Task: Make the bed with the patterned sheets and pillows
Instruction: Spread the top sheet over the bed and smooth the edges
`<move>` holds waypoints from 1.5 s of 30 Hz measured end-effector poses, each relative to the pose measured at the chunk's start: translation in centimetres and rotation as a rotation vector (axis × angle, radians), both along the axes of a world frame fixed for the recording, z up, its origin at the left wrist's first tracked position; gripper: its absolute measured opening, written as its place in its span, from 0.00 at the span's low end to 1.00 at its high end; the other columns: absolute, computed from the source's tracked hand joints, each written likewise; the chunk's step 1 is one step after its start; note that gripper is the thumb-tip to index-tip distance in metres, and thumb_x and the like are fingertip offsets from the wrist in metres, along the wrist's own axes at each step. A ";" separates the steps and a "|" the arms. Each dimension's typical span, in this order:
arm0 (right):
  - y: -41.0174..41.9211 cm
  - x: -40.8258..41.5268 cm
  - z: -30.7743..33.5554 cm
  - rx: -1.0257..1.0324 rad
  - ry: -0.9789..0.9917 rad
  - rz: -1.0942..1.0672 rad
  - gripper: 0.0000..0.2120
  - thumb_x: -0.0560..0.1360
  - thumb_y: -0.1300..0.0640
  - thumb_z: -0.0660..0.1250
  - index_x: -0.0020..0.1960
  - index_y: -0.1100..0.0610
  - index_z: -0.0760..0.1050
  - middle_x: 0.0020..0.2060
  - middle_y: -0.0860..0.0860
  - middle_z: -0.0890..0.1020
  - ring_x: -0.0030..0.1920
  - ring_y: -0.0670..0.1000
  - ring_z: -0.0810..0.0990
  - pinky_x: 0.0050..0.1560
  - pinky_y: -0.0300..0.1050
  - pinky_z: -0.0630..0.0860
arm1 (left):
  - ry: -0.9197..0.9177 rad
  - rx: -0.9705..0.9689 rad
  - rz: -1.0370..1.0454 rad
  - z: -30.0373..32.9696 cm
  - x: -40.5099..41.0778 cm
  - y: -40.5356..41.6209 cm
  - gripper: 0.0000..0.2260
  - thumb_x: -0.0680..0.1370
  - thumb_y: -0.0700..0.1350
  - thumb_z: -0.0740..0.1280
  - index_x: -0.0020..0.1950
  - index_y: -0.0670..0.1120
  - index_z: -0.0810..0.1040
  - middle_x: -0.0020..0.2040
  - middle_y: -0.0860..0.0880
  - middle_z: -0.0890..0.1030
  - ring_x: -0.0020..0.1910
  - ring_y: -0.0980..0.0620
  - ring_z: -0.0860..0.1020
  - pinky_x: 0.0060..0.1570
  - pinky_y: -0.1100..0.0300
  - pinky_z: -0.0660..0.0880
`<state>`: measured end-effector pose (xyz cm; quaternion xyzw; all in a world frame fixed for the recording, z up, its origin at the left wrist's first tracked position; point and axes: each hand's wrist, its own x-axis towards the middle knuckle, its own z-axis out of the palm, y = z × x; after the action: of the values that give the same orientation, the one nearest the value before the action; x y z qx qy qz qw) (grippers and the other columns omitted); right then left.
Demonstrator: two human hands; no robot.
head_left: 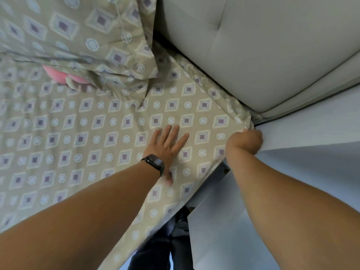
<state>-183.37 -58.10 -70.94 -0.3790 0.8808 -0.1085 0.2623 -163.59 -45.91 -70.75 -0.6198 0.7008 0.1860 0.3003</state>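
A tan patterned sheet [109,137] with diamonds and circles covers the mattress. My left hand [167,145], a dark watch on its wrist, lies flat and open on the sheet near the bed's right edge. At the head corner my right hand [245,141] is curled over the mattress edge, its fingers shut on the sheet's corner and hidden below. A pillow [78,34] in the same pattern lies at the upper left, its flap hanging over the sheet.
A padded beige headboard [263,51] stands at the upper right. Something pink [58,75] peeks out from under the pillow. A pale wall or panel [303,172] runs close along the bed's right side, with a narrow gap and my dark trousers [159,250] below.
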 end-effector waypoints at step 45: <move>-4.5 -1.4 -4.2 0.109 -0.185 0.239 0.29 0.85 0.45 0.54 0.81 0.56 0.53 0.77 0.60 0.64 0.73 0.65 0.68 0.72 0.58 0.67 | 0.292 -0.055 0.227 -2.5 -0.2 -8.0 0.65 0.58 0.82 0.66 0.74 0.62 0.22 0.76 0.50 0.22 0.74 0.42 0.23 0.74 0.34 0.33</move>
<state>-184.72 -62.62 -75.13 -0.4549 0.8060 -0.0632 0.3735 -163.82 -53.94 -73.29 -0.6694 0.6672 0.2873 0.1554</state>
